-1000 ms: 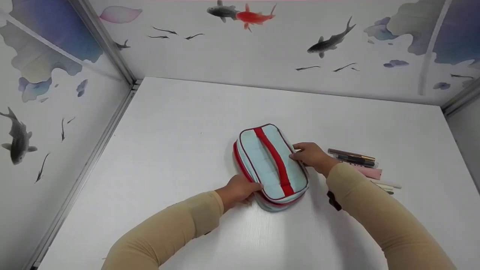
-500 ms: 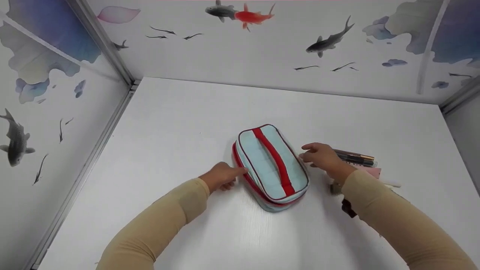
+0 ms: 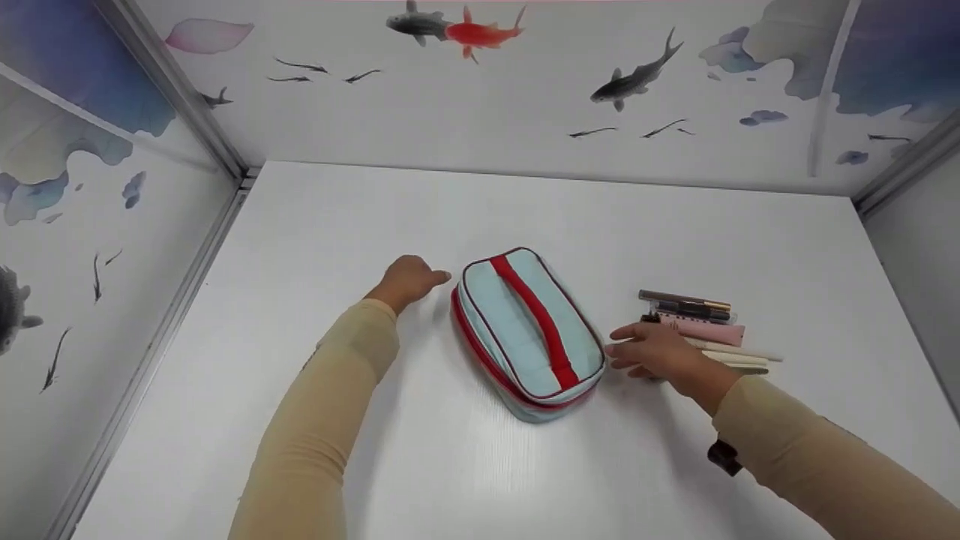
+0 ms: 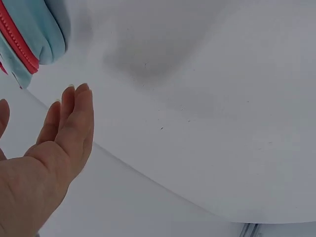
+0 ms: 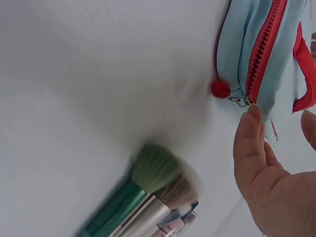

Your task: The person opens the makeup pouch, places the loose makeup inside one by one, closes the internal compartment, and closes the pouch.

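Note:
A light blue zip-up cosmetic bag (image 3: 517,330) with a red carrying strap (image 3: 536,315) lies on the white table. Its red zipper (image 5: 265,49) is closed along the side facing the right wrist camera, and a red pompom (image 5: 220,89) hangs from the zipper pull. To the left of the bag's far end, my left hand (image 3: 409,281) hovers with straight fingers and holds nothing. My right hand (image 3: 656,351) is beside the bag's near right corner, fingers extended and fingertips right at the zipper end in the right wrist view.
Several makeup items lie right of the bag, partly behind my right hand: a pink tube (image 3: 705,330), dark pencil-like sticks (image 3: 686,298), a green makeup brush (image 5: 155,170) and a brown-bristled brush (image 5: 178,191). Fish-printed panels (image 3: 525,112) wall the table's back and sides.
Both hands have let go of the bag. My left hand has moved away to its far left side; my right hand has slid toward its near right corner. The bag stays put.

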The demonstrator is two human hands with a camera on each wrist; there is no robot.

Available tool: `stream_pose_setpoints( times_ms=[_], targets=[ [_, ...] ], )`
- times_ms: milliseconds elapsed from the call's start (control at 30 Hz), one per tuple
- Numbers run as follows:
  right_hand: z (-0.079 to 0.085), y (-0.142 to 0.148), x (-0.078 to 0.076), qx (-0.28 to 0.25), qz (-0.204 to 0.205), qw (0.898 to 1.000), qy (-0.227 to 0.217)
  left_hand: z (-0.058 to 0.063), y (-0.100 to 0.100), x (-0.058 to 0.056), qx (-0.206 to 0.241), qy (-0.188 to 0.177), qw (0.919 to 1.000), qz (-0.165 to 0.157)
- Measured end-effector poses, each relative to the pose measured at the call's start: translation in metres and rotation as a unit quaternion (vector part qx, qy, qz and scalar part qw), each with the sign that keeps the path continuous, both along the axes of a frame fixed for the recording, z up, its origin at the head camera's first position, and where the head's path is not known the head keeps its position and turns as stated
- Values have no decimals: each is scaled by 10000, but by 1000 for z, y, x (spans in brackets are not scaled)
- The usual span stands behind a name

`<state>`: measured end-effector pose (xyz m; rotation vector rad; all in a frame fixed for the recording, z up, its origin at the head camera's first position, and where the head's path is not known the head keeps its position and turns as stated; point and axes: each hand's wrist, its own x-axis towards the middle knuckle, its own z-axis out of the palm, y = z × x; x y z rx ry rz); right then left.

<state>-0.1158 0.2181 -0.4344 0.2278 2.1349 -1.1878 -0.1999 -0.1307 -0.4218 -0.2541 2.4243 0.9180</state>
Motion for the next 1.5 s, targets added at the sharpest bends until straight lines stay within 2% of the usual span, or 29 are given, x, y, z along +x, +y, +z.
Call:
stream_pose_setpoints(
  times_ms=[100,233,467,633,1000,1300,1500],
  targets=[
    [-5,-4,11,-227,-53,9997,0,-8,2,-7,51,328,9994,127],
    [-11,-9,24,-488,-175,9986,-146,-19,8,-13,34,589,9981,159],
    [-16,-19,40,-645,-459,9960,-416,-25,22,-22,319,730,9964,285],
    [-21,-24,47,-940,-532,9918,-682,-25,31,-24,385,697,9966,221],
    [-32,-25,50,-1896,-628,9752,-948,-27,49,-25,410,1074,9928,-332],
    [-33,-22,45,-2072,-786,9708,-918,-30,56,-29,414,1124,9922,-342],
    [-29,-18,39,-2041,-1006,9700,-859,-30,57,-32,246,998,9943,-287]
  ],
)
